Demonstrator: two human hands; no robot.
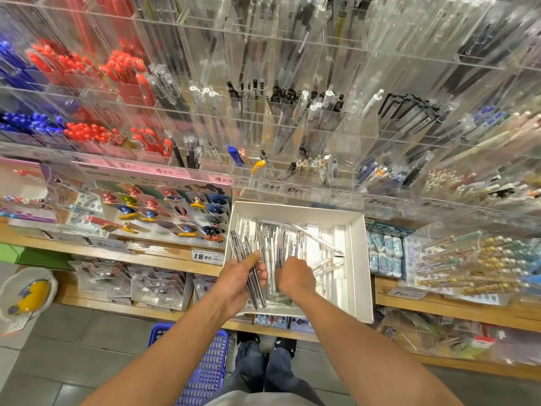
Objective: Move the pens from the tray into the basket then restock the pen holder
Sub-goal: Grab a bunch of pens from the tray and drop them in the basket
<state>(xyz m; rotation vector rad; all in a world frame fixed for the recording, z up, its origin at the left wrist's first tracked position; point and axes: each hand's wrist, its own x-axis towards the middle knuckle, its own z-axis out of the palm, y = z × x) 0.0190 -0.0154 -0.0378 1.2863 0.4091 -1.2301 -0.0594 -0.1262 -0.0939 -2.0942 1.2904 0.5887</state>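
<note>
**A:** Where are the pens?

**B:** Most lie in the white tray [358,259], which sits on the wooden shelf [439,309]. They are piled along its left side. The left hand [238,281] holds a bunch of pens [248,265] over the tray's near left corner, fingers and thumb curled round them.

**A:** And the other hand?

**B:** The right hand [294,276] is down in the tray on the loose pens [278,244]. Its fingers are bent, but I cannot tell if it has one.

**A:** Are pens hard to hold?

**B:** I think they are light, stiff and smooth, so a bunch can slide apart. Hold them round the middle, all pointing one way.

**A:** Where is the basket?

**B:** The blue basket [205,367] is on the floor, below the shelf's near edge. The clear pen holder [292,127] is up on the wall behind the tray.
</note>
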